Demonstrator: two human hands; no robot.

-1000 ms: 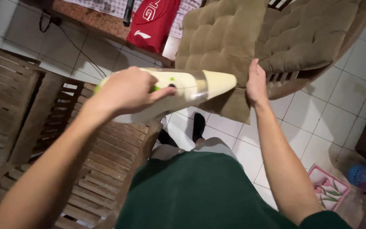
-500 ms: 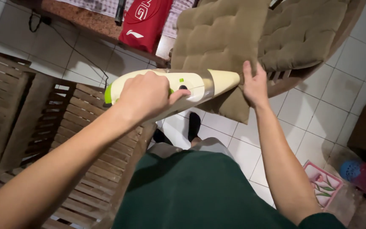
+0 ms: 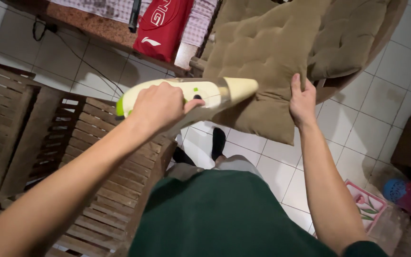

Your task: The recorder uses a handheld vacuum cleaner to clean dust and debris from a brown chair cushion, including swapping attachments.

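Note:
My left hand grips the handle of a cream and green handheld vacuum, thumb near its dark button. The vacuum's nozzle points right and lies against a brown tufted cushion. My right hand holds the cushion's lower right edge, pulling it off a round wooden chair. A second brown cushion still lies on that chair's seat.
A slatted wooden chair stands at my left, another slatted seat beyond it. A red shirt hangs over a ledge at the top. White floor tiles lie below, with a pink floral box and a blue and pink item at right.
My right hand has shifted right and dragged the cushion's edge outward and down. The vacuum nozzle has slid slightly left along the cushion.

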